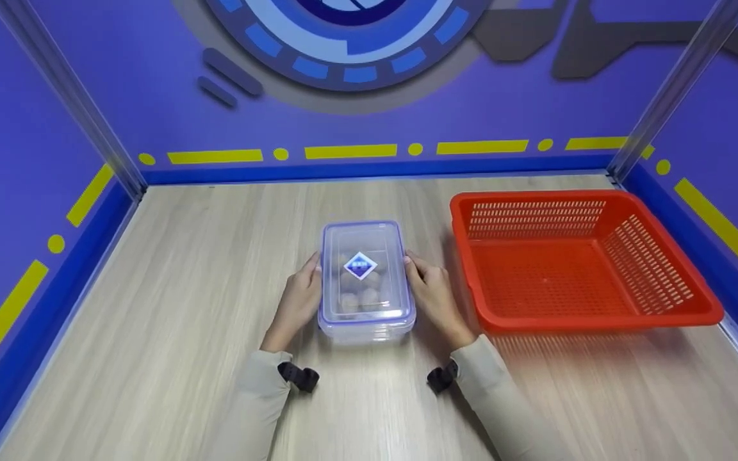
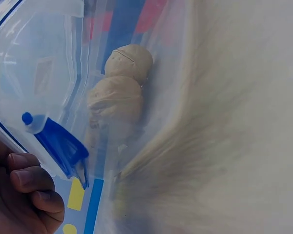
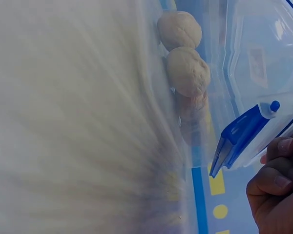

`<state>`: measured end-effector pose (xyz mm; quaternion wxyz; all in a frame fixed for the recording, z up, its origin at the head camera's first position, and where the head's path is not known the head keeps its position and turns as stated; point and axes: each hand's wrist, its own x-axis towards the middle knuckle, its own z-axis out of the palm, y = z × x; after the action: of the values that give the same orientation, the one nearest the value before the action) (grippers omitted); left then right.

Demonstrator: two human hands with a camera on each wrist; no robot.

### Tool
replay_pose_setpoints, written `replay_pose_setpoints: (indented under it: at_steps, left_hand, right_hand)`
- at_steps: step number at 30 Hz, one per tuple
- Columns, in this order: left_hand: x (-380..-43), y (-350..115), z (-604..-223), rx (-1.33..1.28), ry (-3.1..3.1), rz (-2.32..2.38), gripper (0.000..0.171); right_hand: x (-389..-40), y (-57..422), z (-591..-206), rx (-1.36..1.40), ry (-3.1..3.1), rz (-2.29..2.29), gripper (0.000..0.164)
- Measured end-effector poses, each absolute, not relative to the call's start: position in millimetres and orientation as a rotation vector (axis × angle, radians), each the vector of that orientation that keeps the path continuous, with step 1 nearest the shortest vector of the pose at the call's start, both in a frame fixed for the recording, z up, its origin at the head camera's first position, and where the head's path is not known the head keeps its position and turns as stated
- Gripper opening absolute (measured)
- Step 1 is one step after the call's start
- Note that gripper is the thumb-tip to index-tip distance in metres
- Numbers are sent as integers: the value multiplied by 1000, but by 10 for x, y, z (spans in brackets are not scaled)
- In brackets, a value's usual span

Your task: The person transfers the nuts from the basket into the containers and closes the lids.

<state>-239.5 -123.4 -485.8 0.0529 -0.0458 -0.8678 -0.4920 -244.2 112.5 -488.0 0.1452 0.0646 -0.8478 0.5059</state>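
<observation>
A clear plastic food container (image 1: 369,331) is in the middle of the tabletop, its lid (image 1: 369,235) edged in blue-violet and marked with a diamond sticker (image 1: 360,266). Several round beige balls (image 3: 188,72) show through its wall. My left hand (image 1: 298,296) grips the left side at the lid's rim, and my right hand (image 1: 436,296) grips the right side opposite. In the left wrist view a blue latch (image 2: 61,148) juts out beside my curled fingers (image 2: 31,180). Another blue latch (image 3: 246,134) sticks out near the right fingers in the right wrist view.
To the right stands a red plastic basket (image 1: 542,278) with slotted walls, close to the right hand. Blue-purple panels (image 1: 369,128) with yellow markings enclose the wood-grain table (image 1: 202,269) at the back and both sides. A dark wrist strap (image 1: 302,376) shows at each cuff.
</observation>
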Motion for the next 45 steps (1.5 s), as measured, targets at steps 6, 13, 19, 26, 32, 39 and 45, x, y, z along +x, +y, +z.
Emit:
replay_pose_setpoints:
  at_steps: [6,13,19,26,32,39,45]
  left_hand:
    - [-2371,-1228,-4864,-122,-2666,-1512,47]
    - [-2364,-1221,-4888,-160,-2648,-1494,46]
    - [-2365,-1215,-4904,-171,-2637,-1508,45]
    - [-2350,-1210,-4929,-185,-2639,-1484,45]
    - [-2336,-1207,-4935,-183,-2646,-1473,45]
    - [-2322,-1213,-4922,-191,-2663,-1472,47]
    - [-2326,-1194,-4890,-113,-2700,-1512,60]
  right_hand:
    - [-2451,1135,-4904,194,-2464,1445,34]
    - [-2447,1147,-4921,210,-2473,1430,34]
    - [-2429,1146,-4910,218,-2483,1432,35]
    - [-2409,1157,-4932,226,-2506,1394,35]
    - [-2405,1156,-4920,251,-2516,1392,36]
    - [-2408,1165,-4928,233,-2535,1411,36]
    - [-2398,1168,-4930,219,-2523,1449,36]
